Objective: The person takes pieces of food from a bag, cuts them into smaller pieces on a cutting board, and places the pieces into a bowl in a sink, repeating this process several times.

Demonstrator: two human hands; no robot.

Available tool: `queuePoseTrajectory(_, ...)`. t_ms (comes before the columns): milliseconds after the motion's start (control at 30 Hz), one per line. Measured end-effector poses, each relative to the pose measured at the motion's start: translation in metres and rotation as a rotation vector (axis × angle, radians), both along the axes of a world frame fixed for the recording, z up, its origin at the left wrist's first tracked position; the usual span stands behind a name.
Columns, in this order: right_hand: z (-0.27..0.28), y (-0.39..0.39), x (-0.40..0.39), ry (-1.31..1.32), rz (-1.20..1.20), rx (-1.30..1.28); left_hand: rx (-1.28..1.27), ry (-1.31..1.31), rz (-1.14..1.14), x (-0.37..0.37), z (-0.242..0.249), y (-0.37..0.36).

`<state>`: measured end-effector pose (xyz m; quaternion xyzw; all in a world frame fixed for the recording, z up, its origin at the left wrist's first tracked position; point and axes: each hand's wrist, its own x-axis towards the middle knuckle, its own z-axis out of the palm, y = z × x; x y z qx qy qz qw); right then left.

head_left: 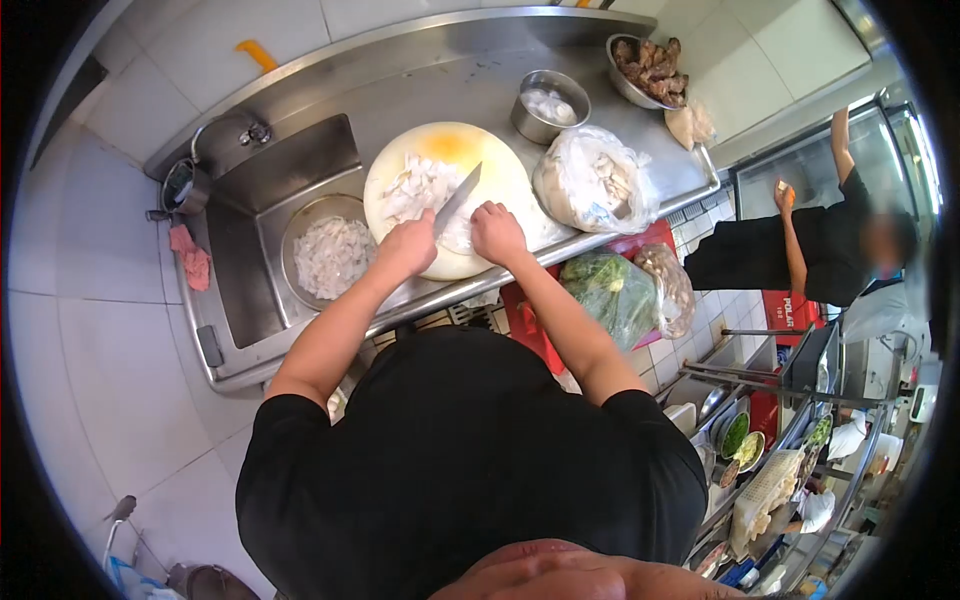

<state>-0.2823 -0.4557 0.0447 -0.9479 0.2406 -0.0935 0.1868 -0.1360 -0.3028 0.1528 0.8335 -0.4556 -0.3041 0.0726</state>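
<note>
Step in hand: cutting, judged from the knife held over pale pieces on the round cutting board.
Left hand: grip closed around the knife's handle, at the near part of the board; blade pointing far and right.
Right hand: fingers curled down at the board's right side, beside the blade; whether the grip is clamped on a piece cannot be told.
Pale pieces: a loose heap on the board's left half, with more between the hands, partly hidden; exact kind cannot be told.
Board: on the metal surface, just right of the sink; yellow stain at its far side.
Bowl of cut pieces: in the right part of the sink, left of the board, well filled.
Plastic bag: open, right of the board, pale contents showing.
Metal pot: far side, beyond the bag, pale contents within.
Bowl of brown meat: far right.
Bag of greens: below the near edge of the surface, at right.
Other person: well apart, at right, one arm raised.
Next cut, by judgement: calls for a steady piece, right fingertips tucked clear of the edge, and the left hand guiding the blade straight down.
</note>
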Motion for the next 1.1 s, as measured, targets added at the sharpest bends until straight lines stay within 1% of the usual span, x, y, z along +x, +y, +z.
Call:
queuePoseTrajectory(33, 0.004, 0.001, 0.003, -0.001, 0.002, 0.005, 0.005, -0.001, 0.002, -0.004, 0.0, -0.003)
queuePoseTrajectory(100, 0.009, -0.001, 0.007, -0.1, 0.1, -0.047, 0.004, -0.004, 0.014, -0.012, -0.001, -0.01)
queuePoseTrajectory(133, 0.003, -0.005, 0.009, -0.101, 0.101, -0.043, 0.008, -0.004, 0.015, -0.014, -0.007, -0.013)
queuePoseTrajectory(167, -0.004, -0.008, 0.011, -0.056, 0.103, -0.06, 0.0, -0.02, 0.026, -0.017, -0.018, -0.015)
queuePoseTrajectory(300, -0.012, -0.011, 0.018, 0.039, 0.099, -0.072, 0.008, -0.034, 0.056, -0.026, -0.021, -0.021)
queuePoseTrajectory(400, -0.017, -0.014, 0.016, -0.005, 0.098, -0.042, 0.037, -0.02, 0.035, -0.024, -0.035, -0.016)
queuePoseTrajectory(467, -0.018, -0.01, 0.012, -0.008, 0.068, -0.02, 0.056, 0.018, 0.03, -0.036, -0.016, 0.021)
queuePoseTrajectory(567, -0.02, -0.013, 0.009, -0.024, 0.061, 0.015, 0.15, 0.044, 0.08, -0.046, -0.016, 0.097)
queuePoseTrajectory(633, -0.026, -0.012, 0.001, -0.217, 0.084, 0.008, 0.208, 0.029, 0.083, -0.046, 0.011, 0.125)
queuePoseTrajectory(667, -0.027, -0.016, -0.004, -0.221, 0.09, 0.006, 0.205, 0.026, 0.09, -0.041, 0.013, 0.125)
queuePoseTrajectory(733, -0.022, -0.02, -0.009, -0.269, 0.113, 0.168, 0.183, 0.032, 0.026, -0.029, 0.019, 0.113)
queuePoseTrajectory(767, -0.019, -0.018, -0.008, -0.272, 0.124, 0.166, 0.113, -0.001, 0.017, -0.029, 0.022, 0.098)
queuePoseTrajectory(833, -0.005, -0.012, -0.011, -0.368, 0.037, 0.026, 0.073, -0.041, -0.007, -0.027, 0.011, 0.055)
queuePoseTrajectory(867, -0.004, -0.01, -0.01, -0.368, 0.043, 0.023, 0.027, -0.079, -0.029, -0.029, 0.006, 0.03)
queuePoseTrajectory(933, -0.004, -0.006, -0.005, -0.253, 0.018, 0.04, -0.033, -0.124, -0.061, -0.032, -0.014, -0.014)
queuePoseTrajectory(967, -0.006, -0.007, -0.005, -0.255, 0.018, 0.039, -0.049, -0.131, -0.073, -0.033, -0.027, -0.027)
queuePoseTrajectory(1067, -0.017, -0.008, -0.007, -0.195, 0.02, 0.05, -0.051, -0.123, -0.069, -0.03, -0.041, -0.022)
queuePoseTrajectory(1100, -0.019, -0.006, -0.006, -0.183, 0.018, 0.031, -0.009, -0.104, -0.066, -0.029, -0.035, -0.004)
